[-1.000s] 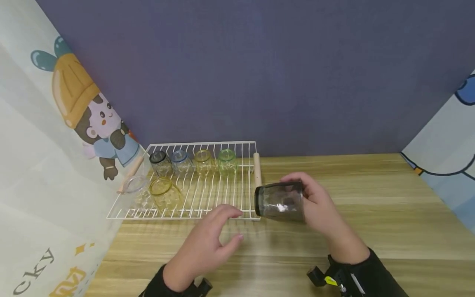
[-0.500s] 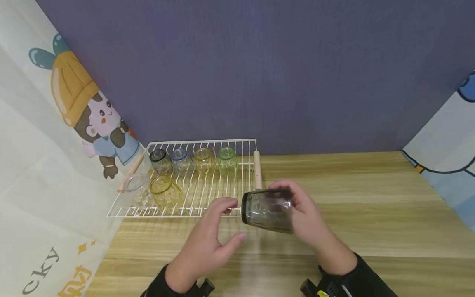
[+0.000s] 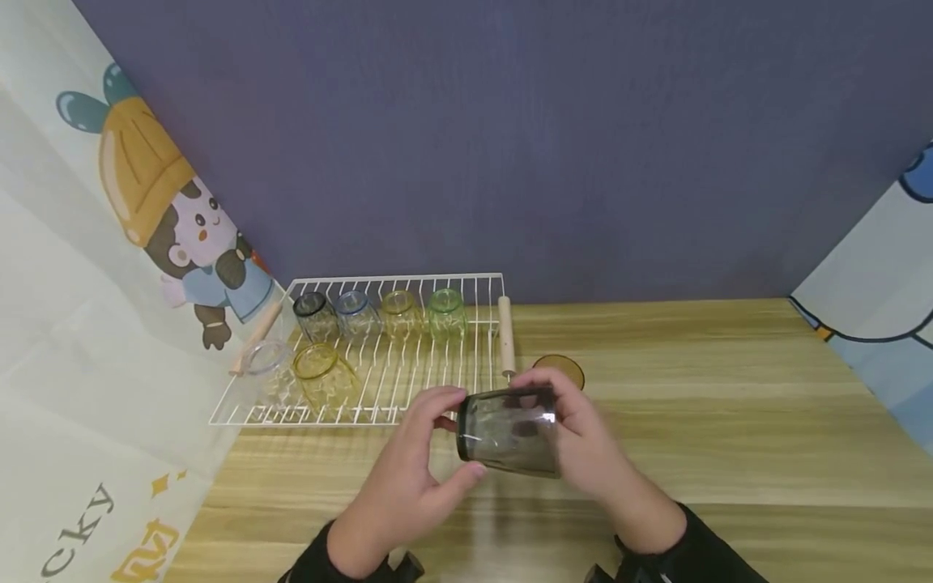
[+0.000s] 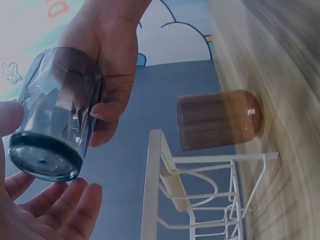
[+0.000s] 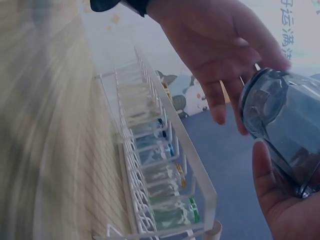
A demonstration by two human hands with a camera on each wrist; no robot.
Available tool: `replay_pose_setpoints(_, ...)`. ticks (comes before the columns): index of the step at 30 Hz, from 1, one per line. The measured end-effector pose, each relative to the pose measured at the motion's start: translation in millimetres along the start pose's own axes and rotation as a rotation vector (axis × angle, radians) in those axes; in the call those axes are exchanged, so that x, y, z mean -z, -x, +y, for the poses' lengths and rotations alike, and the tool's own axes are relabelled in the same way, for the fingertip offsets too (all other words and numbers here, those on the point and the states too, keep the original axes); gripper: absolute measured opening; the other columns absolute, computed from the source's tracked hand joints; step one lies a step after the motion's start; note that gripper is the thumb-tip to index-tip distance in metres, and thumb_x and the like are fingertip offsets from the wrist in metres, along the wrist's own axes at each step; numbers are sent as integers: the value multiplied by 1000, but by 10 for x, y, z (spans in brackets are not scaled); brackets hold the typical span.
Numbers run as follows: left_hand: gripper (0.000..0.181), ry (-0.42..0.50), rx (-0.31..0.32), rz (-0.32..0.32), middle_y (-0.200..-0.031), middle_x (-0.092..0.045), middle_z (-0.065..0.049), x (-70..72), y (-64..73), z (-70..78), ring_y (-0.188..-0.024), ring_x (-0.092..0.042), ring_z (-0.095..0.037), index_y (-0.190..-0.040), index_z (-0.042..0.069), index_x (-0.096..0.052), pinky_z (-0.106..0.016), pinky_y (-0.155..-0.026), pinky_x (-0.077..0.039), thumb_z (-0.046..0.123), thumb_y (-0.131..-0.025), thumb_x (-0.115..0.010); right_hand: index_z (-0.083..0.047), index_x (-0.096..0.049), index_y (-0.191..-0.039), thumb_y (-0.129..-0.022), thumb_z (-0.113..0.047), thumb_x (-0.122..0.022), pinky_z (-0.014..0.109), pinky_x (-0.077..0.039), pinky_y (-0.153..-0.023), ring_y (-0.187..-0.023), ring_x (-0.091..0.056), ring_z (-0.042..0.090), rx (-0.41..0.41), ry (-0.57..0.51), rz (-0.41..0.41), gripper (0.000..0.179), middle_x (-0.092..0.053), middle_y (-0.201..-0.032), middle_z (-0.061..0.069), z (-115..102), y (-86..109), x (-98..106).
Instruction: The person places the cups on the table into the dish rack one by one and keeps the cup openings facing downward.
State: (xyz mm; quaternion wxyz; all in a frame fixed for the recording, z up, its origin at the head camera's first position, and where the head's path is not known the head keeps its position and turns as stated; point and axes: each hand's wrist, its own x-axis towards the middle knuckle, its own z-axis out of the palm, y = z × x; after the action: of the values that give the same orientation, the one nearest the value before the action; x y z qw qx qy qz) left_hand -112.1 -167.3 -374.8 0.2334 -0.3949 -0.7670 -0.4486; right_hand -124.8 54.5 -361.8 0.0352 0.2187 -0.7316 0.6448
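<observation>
My right hand (image 3: 590,445) grips a grey tinted drinking glass (image 3: 510,433) near its mouth end. The glass lies sideways in the air, its thick base towards my left hand (image 3: 404,478). That hand is spread around the base, thumb below and index finger above, at or very near the glass; firm contact cannot be made out. In the left wrist view, the base of the grey glass (image 4: 45,155) tilts down above loosely extended fingers (image 4: 75,210). An amber glass (image 3: 564,368) on the table is partly hidden behind my right hand.
A white wire rack (image 3: 394,421) with wooden handles (image 3: 506,336) stands at the back left. Its back row holds small grey, blue, yellow and green glasses (image 3: 446,316). A clear glass (image 3: 268,372) and a larger yellow glass (image 3: 324,376) stand in front. A dark blue wall panel (image 3: 510,146) rises behind.
My right hand has brought the grey glass left and nearer to me, up to my left hand's fingers. The amber glass has come into view behind it. The rack's glasses have stayed put.
</observation>
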Motion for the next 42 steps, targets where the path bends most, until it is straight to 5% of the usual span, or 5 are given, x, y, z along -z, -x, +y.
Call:
replay_pose_setpoints(12, 69, 361, 112, -3, -137, -41, -18, -75, 54, 54, -116, -50, -29, -139, -2, -38, -36, -82, -59, 20, -84, -74, -9, -55, -128, -87, 8, -58, 38, -58, -82, -103, -57, 24, 119, 13, 10, 44, -55, -114, 8, 33, 59, -152)
replay_pose_setpoints(20, 69, 240, 64, 8, -135, -48, -13, -101, 45, 74, -121, -48, -27, -135, 2, -45, -42, -100, -47, 37, -83, -75, -12, -52, -140, -83, 18, -55, 30, -56, -82, -97, -54, 19, 211, 169, 49, 64, -54, -106, 3, 57, 90, -190)
replay_pose_setpoints(25, 68, 274, 39, 38, -133, -49, -16, -117, 50, 65, -120, -49, -28, -133, 0, -46, -41, -100, -47, 34, -82, -77, -13, -51, -142, -79, 21, -54, 29, -57, -77, -95, -55, 18, 205, 181, 71, 71, -54, -104, 2, 52, 103, -205)
replay_pose_setpoints(34, 65, 364, 46, 59, -131, -49, -22, -134, 39, 70, -118, -50, -30, -131, -1, -47, -40, -96, -50, 24, -79, -79, -7, -58, -114, -83, 19, -54, 34, -59, -72, -94, -61, 20, 154, 106, 95, 40, -59, -104, 3, 32, 106, -209)
replay_pose_setpoints(42, 62, 381, 41, 70, -130, -50, -20, -97, 2, 131, -116, -51, -30, -129, -4, -47, -38, -96, -50, 19, -80, -78, -3, -58, -110, -84, 17, -55, 33, -60, -63, -87, -62, 19, 143, 99, 80, 34, -59, -101, 3, 2, 112, -212)
